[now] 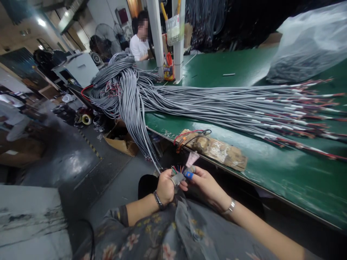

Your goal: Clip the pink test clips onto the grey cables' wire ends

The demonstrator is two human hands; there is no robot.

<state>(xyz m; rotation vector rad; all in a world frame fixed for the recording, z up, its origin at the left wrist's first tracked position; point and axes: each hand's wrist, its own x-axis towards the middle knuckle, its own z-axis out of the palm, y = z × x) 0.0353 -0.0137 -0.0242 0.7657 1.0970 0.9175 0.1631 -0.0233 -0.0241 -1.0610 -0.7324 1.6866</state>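
Note:
My left hand (166, 188) is closed around the end of a grey cable (155, 162), with its thumb wrapped in grey tape. Thin coloured wires (177, 168) fan out of the cable end above that thumb. Close beside it, my right hand (207, 183) pinches at the wires, its fingertips wrapped in grey and blue tape. The exact grip point is partly hidden by the fingers. Both hands are above my lap, off the table's front edge. A pale pink tapered piece (192, 159) shows just above the right fingertips; whether it touches them I cannot tell.
A large bundle of grey cables (206, 101) lies along the green table (298, 177), stripped ends to the right. Near the edge sits a worn wooden board (225, 153) with red and black leads. A plastic bag (311, 43) and a seated person (139, 45) are farther back.

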